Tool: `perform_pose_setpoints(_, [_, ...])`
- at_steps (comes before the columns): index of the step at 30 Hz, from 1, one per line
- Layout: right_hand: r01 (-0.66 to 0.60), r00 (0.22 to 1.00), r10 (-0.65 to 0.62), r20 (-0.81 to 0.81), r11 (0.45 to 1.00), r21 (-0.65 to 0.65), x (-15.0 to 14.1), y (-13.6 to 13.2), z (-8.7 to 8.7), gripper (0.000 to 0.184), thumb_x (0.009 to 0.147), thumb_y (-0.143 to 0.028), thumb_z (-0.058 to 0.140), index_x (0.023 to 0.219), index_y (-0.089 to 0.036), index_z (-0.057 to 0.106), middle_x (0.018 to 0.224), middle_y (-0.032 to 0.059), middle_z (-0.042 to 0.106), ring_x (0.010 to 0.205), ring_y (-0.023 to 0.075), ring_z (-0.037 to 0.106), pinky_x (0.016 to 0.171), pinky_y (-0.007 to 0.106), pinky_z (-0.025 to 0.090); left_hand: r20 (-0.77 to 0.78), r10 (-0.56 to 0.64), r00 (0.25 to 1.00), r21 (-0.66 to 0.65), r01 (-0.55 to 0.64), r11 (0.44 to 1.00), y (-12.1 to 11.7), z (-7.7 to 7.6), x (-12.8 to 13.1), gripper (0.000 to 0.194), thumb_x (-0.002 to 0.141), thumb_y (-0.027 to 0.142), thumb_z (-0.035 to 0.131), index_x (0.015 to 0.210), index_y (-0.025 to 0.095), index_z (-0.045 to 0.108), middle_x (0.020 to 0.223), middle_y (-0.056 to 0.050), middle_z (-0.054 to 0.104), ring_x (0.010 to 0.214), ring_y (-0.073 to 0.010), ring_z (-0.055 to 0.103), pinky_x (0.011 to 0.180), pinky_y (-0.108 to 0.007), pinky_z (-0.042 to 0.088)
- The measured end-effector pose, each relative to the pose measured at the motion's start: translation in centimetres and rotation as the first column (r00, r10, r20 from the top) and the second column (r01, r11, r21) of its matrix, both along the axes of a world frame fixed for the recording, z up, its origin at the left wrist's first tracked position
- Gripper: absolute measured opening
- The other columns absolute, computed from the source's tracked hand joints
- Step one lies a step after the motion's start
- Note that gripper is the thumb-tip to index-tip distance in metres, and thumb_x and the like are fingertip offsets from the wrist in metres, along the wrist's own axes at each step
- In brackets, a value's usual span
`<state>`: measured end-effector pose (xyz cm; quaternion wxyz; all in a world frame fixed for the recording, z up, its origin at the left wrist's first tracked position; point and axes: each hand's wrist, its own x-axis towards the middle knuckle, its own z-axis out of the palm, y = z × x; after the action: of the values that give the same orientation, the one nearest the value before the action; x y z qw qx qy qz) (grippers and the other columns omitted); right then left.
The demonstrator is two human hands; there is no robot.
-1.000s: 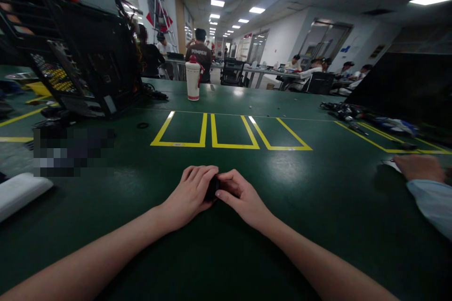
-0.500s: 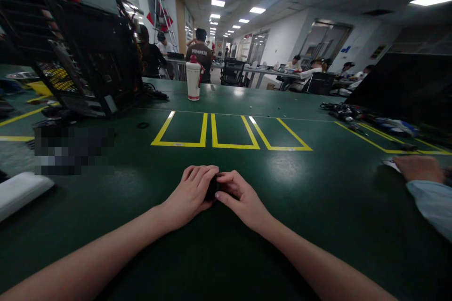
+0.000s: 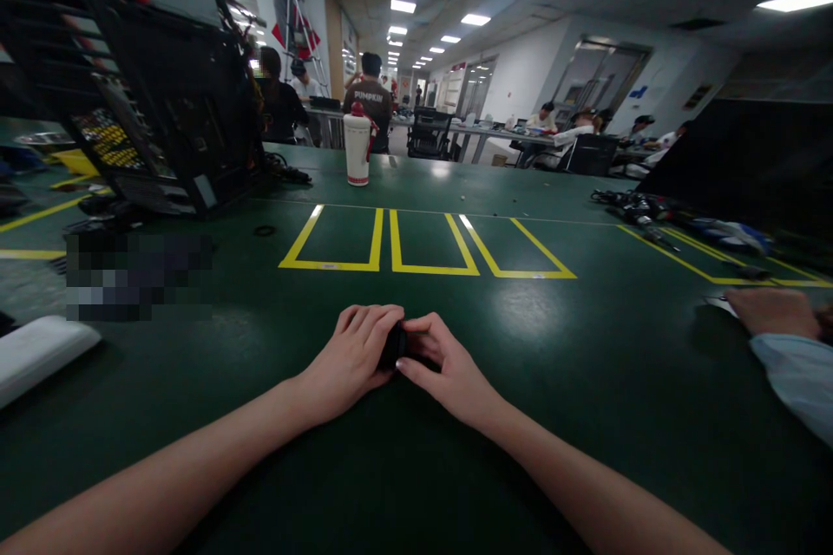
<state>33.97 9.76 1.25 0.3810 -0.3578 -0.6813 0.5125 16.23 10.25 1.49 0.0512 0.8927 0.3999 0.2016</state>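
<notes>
A small black object [image 3: 398,345] is held low over the green table [image 3: 416,460], between my two hands. My left hand [image 3: 348,360] curls over its left side with the fingers bent round it. At its right edge, the thumb and fingertips of my right hand [image 3: 449,368] close in a pinch. My fingers cover most of the object, so its exact kind cannot be told. Past my hands, yellow tape outlines [image 3: 435,270] mark the tabletop.
A black computer case [image 3: 195,117] leans at the left, with a white object [image 3: 45,355] nearer. A white cup [image 3: 357,147] with a red lid stands farther back. At right, another person's hand [image 3: 774,310] rests near cables [image 3: 631,206].
My hands keep nearly the same place. Slightly more of the black object's right edge shows between them.
</notes>
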Motion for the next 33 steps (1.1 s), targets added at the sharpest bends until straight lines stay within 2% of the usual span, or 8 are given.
perform_pose_setpoints(3, [0.003,1.0,-0.003,-0.014,1.0,-0.018,-0.11,0.05,0.01,0.022,0.075,-0.017,0.054,0.096,-0.022,0.046,0.096,0.0009,0.054,0.095,0.0145,0.056,0.088,0.035,0.044,0.014,0.005,1.0,0.019,-0.005,1.0,0.07,-0.11,0.04,0.064,0.072,0.014,0.058,0.125,0.019,0.024,0.123,-0.01,0.042,0.112,-0.0246,0.04,0.095,-0.045,0.031])
perform_pose_setpoints(9, [0.03,0.999,-0.029,0.024,0.998,-0.056,-0.1,0.15,0.27,0.035,0.075,-0.019,0.056,0.107,-0.022,0.043,0.108,0.0048,0.053,0.102,0.017,0.053,0.091,0.038,0.043,0.033,-0.018,0.999,0.015,0.017,1.0,0.03,0.1,0.02,0.064,0.073,0.015,0.056,0.126,0.021,0.022,0.124,-0.011,0.042,0.113,-0.0262,0.041,0.093,-0.048,0.031])
perform_pose_setpoints(14, [0.0,1.0,0.001,0.017,1.0,-0.024,0.02,-0.01,0.27,0.034,0.072,-0.017,0.058,0.103,-0.022,0.044,0.105,0.0034,0.052,0.104,0.0166,0.052,0.094,0.038,0.04,0.01,-0.008,1.0,0.001,0.007,1.0,-0.03,0.21,-0.01,0.065,0.072,0.014,0.058,0.126,0.019,0.022,0.125,-0.01,0.041,0.113,-0.025,0.039,0.095,-0.047,0.03])
perform_pose_setpoints(20, [-0.002,0.999,0.001,-0.049,1.0,-0.019,-0.25,0.09,-0.1,0.019,0.076,-0.019,0.055,0.093,-0.022,0.047,0.095,0.0,0.053,0.093,0.014,0.056,0.086,0.033,0.046,0.007,0.0,1.0,0.009,0.0,1.0,0.04,-0.05,0.01,0.063,0.073,0.015,0.058,0.126,0.018,0.024,0.125,-0.01,0.041,0.114,-0.0242,0.039,0.096,-0.044,0.03])
perform_pose_setpoints(25, [0.044,0.999,-0.044,-0.002,0.998,-0.046,-0.19,0.22,-0.14,0.032,0.075,-0.02,0.055,0.105,-0.022,0.044,0.104,0.003,0.053,0.1,0.0159,0.053,0.09,0.036,0.044,0.019,0.001,1.0,0.017,-0.001,1.0,0.04,-0.04,0.03,0.063,0.073,0.014,0.057,0.126,0.019,0.023,0.124,-0.01,0.041,0.112,-0.0244,0.039,0.095,-0.045,0.03])
perform_pose_setpoints(33, [0.009,1.0,-0.009,0.0,1.0,0.028,-0.18,-0.05,-0.09,0.027,0.074,-0.015,0.056,0.098,-0.022,0.046,0.101,0.0013,0.049,0.097,0.0145,0.053,0.09,0.034,0.044,0.004,0.003,1.0,-0.016,-0.003,1.0,-0.01,-0.04,0.06,0.065,0.072,0.014,0.058,0.126,0.019,0.022,0.125,-0.009,0.039,0.114,-0.0243,0.037,0.097,-0.045,0.028])
